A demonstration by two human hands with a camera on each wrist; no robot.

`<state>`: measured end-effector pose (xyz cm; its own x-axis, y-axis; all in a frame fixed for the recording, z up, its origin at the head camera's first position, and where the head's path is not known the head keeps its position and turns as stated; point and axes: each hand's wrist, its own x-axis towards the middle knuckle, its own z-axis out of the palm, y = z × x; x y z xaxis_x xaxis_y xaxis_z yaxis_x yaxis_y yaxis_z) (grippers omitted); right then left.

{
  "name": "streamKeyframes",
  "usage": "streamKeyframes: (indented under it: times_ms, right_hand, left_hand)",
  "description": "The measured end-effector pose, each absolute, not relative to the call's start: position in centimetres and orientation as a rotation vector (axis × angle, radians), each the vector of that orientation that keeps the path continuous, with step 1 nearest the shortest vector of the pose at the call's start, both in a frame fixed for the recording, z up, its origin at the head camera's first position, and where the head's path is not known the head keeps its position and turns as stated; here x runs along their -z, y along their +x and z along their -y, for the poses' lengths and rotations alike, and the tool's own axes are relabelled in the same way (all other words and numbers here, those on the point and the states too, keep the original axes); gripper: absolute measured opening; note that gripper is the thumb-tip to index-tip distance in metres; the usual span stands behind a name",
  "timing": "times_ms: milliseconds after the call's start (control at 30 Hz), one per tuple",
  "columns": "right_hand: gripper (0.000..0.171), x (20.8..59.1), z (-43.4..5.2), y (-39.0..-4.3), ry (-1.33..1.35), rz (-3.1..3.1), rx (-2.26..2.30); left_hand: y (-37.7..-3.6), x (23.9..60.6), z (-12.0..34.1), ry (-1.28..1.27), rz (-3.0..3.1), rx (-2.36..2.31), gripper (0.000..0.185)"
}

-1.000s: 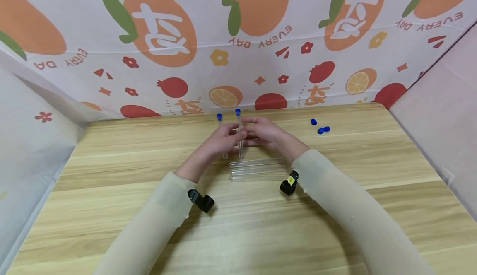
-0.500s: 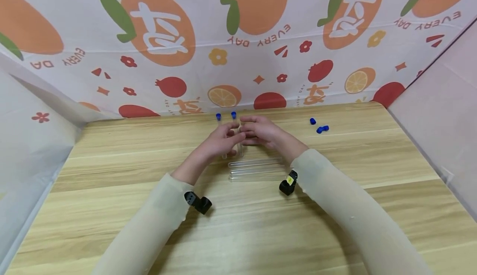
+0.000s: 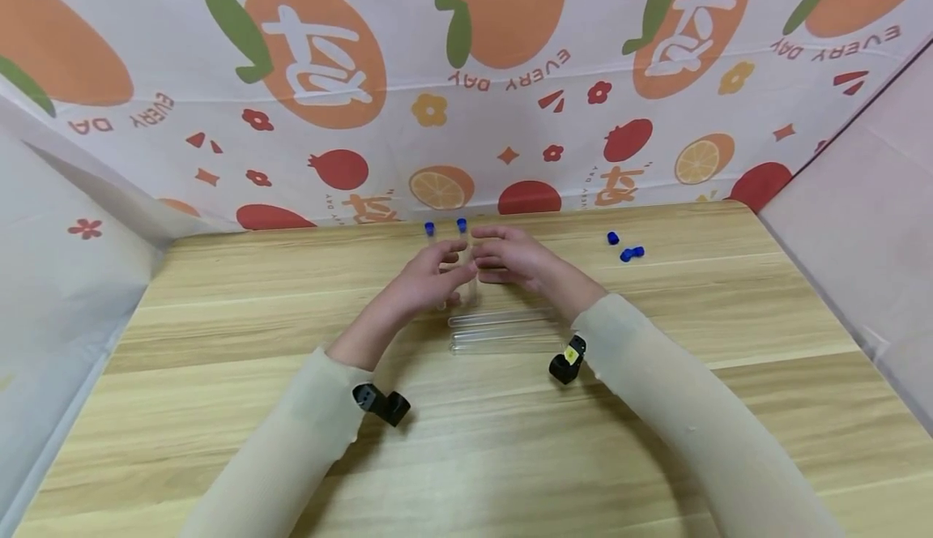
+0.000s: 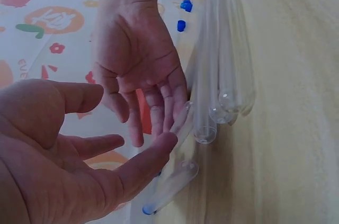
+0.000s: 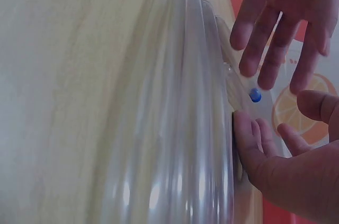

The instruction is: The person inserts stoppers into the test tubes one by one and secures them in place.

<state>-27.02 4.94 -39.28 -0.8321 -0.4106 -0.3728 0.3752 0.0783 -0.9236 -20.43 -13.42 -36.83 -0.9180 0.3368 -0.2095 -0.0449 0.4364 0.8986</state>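
Both hands hover at the far middle of the table, fingers loosely spread and nothing held. Two clear test tubes with blue stoppers lie between and under them, stopper ends toward the back cloth. The left hand [image 3: 430, 280] overlaps the first capped tube [image 4: 175, 184], whose blue stopper [image 3: 429, 228] shows beyond the fingers. Between the two sets of fingertips lies the second tube, its blue stopper [image 3: 462, 224] showing behind. The right hand [image 3: 519, 261] faces it from the right, palm inward. Several unstoppered test tubes [image 3: 503, 333] lie sideways in front of the right hand.
Loose blue stoppers [image 3: 631, 254] lie at the back right of the wooden table [image 3: 466, 441], with another stopper [image 3: 613, 238] just behind them. A fruit-print cloth [image 3: 466, 133] hangs along the table's back edge. White cloth [image 3: 58, 279] closes off the sides.
The left hand has let go of the second capped tube, which has gone down to the table beside the first one. The fingers have opened and the left wrist has drawn slightly left.
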Motion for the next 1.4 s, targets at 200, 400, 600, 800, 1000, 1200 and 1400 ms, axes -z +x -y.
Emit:
streamKeyframes:
  times_ms: [200, 400, 600, 800, 1000, 1200, 1400]
  right_hand:
    - [0.047, 39.4, -6.1, -26.9, -0.042, -1.818, 1.815]
    - [0.049, 39.7, -8.3, -26.4, -0.053, -1.834, 1.829]
    - [0.050, 39.6, -10.9, -25.4, -0.049, -1.811, 1.919]
    - [0.045, 39.1, -13.9, -24.2, -0.056, -1.849, 2.073]
    - [0.043, 38.4, -16.9, -24.0, -0.123, -2.172, 2.001]
    - [0.036, 37.9, -19.8, -24.0, -0.159, -2.815, 1.518]
    - [0.031, 38.2, -21.5, -23.9, -0.078, -3.054, 1.108]
  left_hand:
    - [-18.9, 36.7, 13.7, 0.322, -2.344, -1.585, 0.055]
    - [-17.1, 37.0, 13.5, 0.435, -2.491, -1.494, 0.046]
    - [-16.1, 36.9, 12.9, 0.558, -2.608, -1.398, 0.040]
    - [-15.3, 36.6, 12.7, 0.667, -2.671, -1.275, 0.036]
    - [-14.7, 36.5, 12.5, 0.762, -2.765, -1.074, 0.030]
    - [-14.4, 36.7, 12.0, 0.922, -2.837, -0.816, 0.023]
    - [-13.8, 37.0, 11.6, 1.017, -2.842, -0.641, 0.020]
